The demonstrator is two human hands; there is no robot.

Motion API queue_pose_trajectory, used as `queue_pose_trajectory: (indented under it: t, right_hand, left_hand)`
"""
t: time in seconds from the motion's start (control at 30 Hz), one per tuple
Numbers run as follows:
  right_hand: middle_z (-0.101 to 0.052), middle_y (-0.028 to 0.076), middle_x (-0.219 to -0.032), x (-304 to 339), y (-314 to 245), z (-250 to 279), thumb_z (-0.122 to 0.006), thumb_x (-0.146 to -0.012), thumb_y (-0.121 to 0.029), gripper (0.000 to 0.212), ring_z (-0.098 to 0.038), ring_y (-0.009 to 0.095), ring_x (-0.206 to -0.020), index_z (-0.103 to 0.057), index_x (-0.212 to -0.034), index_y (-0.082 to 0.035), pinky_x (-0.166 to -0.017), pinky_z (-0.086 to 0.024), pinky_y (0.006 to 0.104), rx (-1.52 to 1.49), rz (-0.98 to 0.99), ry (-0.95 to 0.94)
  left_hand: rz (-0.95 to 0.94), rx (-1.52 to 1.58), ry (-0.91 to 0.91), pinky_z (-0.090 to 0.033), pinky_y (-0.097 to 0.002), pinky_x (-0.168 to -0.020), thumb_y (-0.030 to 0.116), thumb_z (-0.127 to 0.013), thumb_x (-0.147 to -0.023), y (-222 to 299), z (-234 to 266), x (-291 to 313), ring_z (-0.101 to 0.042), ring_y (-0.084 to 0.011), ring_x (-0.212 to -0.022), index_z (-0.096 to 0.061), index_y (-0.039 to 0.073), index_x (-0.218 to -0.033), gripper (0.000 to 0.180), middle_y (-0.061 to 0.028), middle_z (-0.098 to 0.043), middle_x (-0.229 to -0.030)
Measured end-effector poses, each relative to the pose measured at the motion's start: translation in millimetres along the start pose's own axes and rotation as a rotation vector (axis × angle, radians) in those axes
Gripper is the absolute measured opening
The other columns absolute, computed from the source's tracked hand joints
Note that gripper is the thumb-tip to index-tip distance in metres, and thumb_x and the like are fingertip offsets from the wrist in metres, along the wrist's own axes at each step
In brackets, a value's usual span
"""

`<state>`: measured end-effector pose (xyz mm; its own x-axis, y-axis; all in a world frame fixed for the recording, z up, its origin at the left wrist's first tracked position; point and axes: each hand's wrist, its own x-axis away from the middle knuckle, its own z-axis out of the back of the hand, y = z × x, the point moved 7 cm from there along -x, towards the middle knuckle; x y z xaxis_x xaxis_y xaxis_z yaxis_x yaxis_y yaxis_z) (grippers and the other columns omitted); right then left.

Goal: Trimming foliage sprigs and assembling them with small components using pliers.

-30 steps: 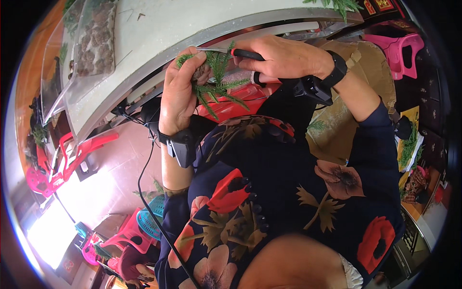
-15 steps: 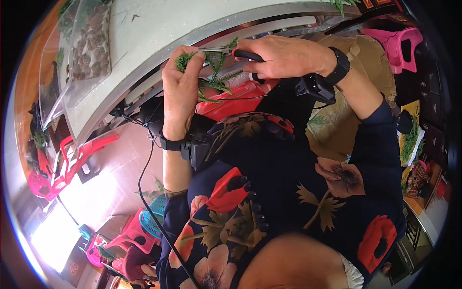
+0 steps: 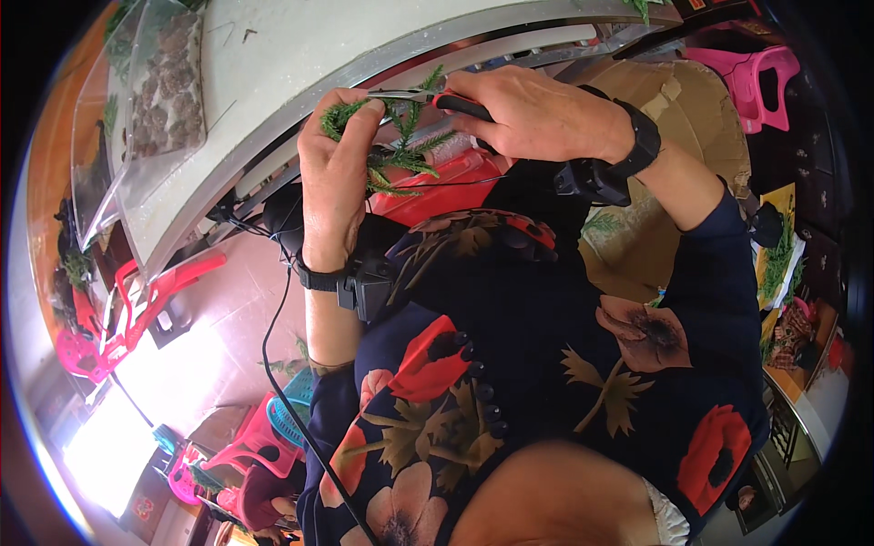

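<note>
My left hand (image 3: pixel 339 164) pinches a green artificial pine sprig (image 3: pixel 407 146) between thumb and fingers, its needled branches spreading to the right and downward. In my right hand (image 3: pixel 537 111) is a pair of long-nose pliers (image 3: pixel 462 106) with red and black handles, fingers closed round them. The plier jaws reach left to the left thumb and fingertips, by the top of the sprig. What exactly the tips touch is too small to make out. Both hands are held just in front of the table edge, above a red plastic seat (image 3: pixel 446 188).
The white table (image 3: pixel 300 45) with a metal edge stands ahead. A clear bag of pine cones (image 3: pixel 168 86) lies at its left. An open cardboard box (image 3: pixel 719 118) is at my right, near a pink plastic stool (image 3: pixel 760 86). A black cable (image 3: pixel 266 337) hangs by my left arm.
Both hands, with the sprig and the pliers, have shifted slightly left. The right hand has turned a little, and its grip on the pliers looks more closed.
</note>
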<state>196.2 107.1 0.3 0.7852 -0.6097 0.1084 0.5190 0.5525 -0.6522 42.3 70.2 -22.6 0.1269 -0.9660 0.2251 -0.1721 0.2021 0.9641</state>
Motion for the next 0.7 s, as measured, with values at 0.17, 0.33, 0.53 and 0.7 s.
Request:
queue_pose_trajectory:
  t: [0.17,0.33,0.53,0.7]
  right_hand:
    - [-0.06,0.019,-0.076,0,-4,4,-0.06,-0.085,-0.015,0.02,-0.058,0.04,-0.076,-0.052,-0.096,0.0,-0.065,-0.046,0.0438,0.076,0.004,0.11]
    - [-0.06,0.018,-0.075,5,-7,7,-0.062,-0.084,-0.015,0.022,-0.058,0.04,-0.074,-0.053,-0.095,0.0,-0.063,-0.045,0.045,0.153,-0.002,0.204]
    - [-0.059,0.018,-0.074,5,1,-8,-0.061,-0.086,-0.019,0.022,-0.058,0.039,-0.071,-0.053,-0.096,-0.002,-0.06,-0.046,0.0424,0.125,0.05,0.249]
    - [-0.059,0.018,-0.074,5,4,-17,-0.059,-0.087,-0.02,0.02,-0.059,0.038,-0.068,-0.052,-0.097,-0.003,-0.06,-0.046,0.0401,-0.204,-0.055,0.016]
  left_hand:
    - [0.012,0.013,0.091,-0.043,-0.0196,-0.052,0.009,-0.057,-0.085,6,2,2,-0.052,-0.0059,-0.059,-0.057,-0.003,-0.091,0.013,-0.0009,-0.056,-0.069]
    - [-0.066,-0.163,0.136,-0.044,-0.0204,-0.052,0.008,-0.057,-0.084,13,0,4,-0.054,-0.0068,-0.059,-0.057,-0.003,-0.091,0.014,-0.0014,-0.056,-0.066]
    - [-0.052,-0.121,0.158,-0.041,-0.0202,-0.052,0.007,-0.054,-0.083,-5,7,3,-0.047,-0.0063,-0.056,-0.058,-0.003,-0.088,0.012,-0.0009,-0.052,-0.063]
    - [0.028,0.185,0.101,-0.036,-0.0188,-0.052,0.006,-0.053,-0.083,-26,8,0,-0.036,-0.0048,-0.052,-0.057,-0.002,-0.085,0.009,0.0021,-0.046,-0.061]
